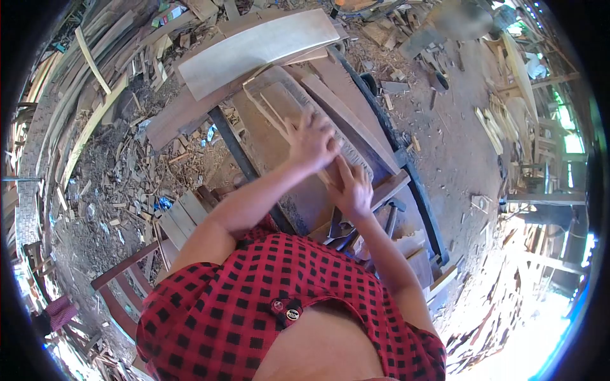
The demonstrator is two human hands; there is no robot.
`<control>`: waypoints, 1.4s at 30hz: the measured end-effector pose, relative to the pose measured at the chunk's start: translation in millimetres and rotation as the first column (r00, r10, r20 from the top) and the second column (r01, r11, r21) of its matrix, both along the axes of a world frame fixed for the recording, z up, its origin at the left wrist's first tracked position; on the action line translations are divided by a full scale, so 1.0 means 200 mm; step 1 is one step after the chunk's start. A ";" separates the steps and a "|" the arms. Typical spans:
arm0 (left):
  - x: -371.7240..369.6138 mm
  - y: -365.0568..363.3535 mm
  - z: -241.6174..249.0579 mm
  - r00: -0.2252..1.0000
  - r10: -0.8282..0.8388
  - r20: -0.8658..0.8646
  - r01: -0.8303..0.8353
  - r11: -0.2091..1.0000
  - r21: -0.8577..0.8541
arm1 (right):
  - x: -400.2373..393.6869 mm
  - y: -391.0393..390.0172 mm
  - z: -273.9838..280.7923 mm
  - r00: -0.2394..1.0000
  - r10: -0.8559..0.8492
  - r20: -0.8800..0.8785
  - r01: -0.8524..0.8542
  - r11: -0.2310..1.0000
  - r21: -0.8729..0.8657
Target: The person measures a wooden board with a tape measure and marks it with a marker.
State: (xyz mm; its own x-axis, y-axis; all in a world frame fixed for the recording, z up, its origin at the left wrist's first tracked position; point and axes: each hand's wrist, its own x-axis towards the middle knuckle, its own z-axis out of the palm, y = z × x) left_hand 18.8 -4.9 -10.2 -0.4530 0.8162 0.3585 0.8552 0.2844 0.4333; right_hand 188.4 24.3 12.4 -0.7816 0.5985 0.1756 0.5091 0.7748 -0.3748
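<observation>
On the workbench a long wooden board (pixel 279 86) lies at a slant, with a thin wood strip (pixel 273 109) along its left side. My left hand (pixel 312 143) rests on the board and strip, its fingers bent and partly spread; whether it grips anything is hard to see. Closer to my body, my right hand (pixel 354 187) has its index finger stretched toward my left hand and its other fingers bent at the board's near end. The part of the strip beneath my hands is hidden.
A pale curved panel (pixel 260 51) lies across the bench's far end. A hammer (pixel 393 213) and other tools sit near my right forearm. A slatted wooden chair (pixel 130 279) stands at lower left. Wood scraps litter the ground. Long planks (pixel 95 114) are piled at left.
</observation>
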 end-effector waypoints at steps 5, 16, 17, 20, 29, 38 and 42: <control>0.29 -0.07 0.03 0.992 -0.116 0.050 0.113 0.992 0.055 | 0.31 -0.14 0.01 0.998 -0.059 -0.012 0.059 0.998 -0.006; -0.56 0.05 -0.04 0.997 0.080 0.004 -0.079 0.993 -0.086 | -0.57 0.12 -0.05 0.996 0.066 -0.063 -0.064 0.998 0.029; -0.72 0.07 -0.04 0.995 0.104 0.010 -0.102 0.990 -0.101 | -0.72 0.14 -0.07 0.996 0.073 -0.049 -0.070 0.996 0.061; -1.03 0.11 -0.05 0.981 0.190 -0.036 -0.193 0.971 -0.144 | -1.05 0.21 -0.08 0.998 0.060 0.019 -0.061 0.997 0.043; -0.92 0.11 -0.15 0.974 0.190 -0.120 -0.194 0.981 -0.014 | -0.91 0.17 -0.10 0.996 0.088 -0.008 -0.088 0.996 0.021; 0.08 -0.08 -0.03 0.999 0.012 -0.033 -0.011 0.999 0.040 | 0.06 -0.06 0.01 1.000 0.010 -0.013 -0.009 0.999 0.034; 0.25 -0.12 -0.01 0.994 -0.098 0.048 0.090 0.987 0.134 | 0.24 -0.14 0.03 0.998 -0.051 0.034 0.052 0.999 -0.007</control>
State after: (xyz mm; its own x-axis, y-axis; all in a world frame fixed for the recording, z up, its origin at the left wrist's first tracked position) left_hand 68.1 -27.9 -12.3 -0.3982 0.8035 0.4425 0.8497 0.1413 0.5079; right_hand 235.4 -3.8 19.3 -0.7551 0.6394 0.1446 0.5609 0.7443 -0.3624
